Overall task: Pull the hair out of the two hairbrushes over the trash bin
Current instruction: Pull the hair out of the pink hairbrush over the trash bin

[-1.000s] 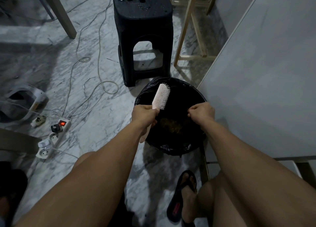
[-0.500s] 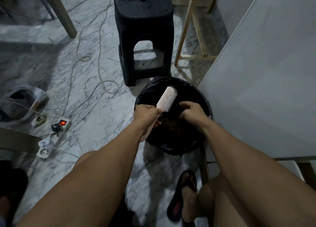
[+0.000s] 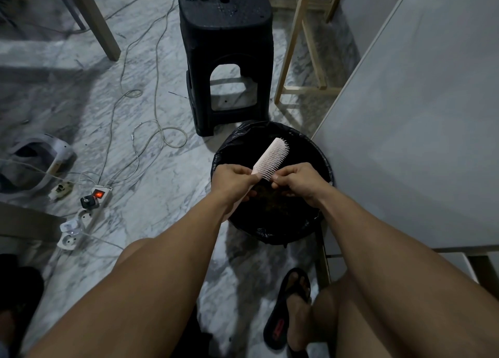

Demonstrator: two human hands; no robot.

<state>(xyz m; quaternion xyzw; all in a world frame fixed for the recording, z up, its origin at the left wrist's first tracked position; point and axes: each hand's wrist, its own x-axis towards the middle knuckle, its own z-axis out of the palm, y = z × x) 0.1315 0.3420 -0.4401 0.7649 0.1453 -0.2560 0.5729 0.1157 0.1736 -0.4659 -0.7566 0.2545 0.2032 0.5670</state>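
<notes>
Here the left hand (image 3: 234, 181) has its fingers curled round the handle of a pale pink plastic hairbrush (image 3: 272, 158), holding it tilted over the round trash bin lined with a black plastic bag (image 3: 322, 166), the bristles facing right. The right hand (image 3: 297, 181) pinches at the bristles nearest the handle, its fingertips (image 3: 276, 179) pressed together there, and a brownish clump of hair (image 3: 272, 203) lies down inside the bin. Beyond the bin's far rim a black plastic stool (image 3: 225, 47) stands on the marble floor (image 3: 151, 190), and a white power strip with a lit red switch (image 3: 86, 214) lies well to the left.
</notes>
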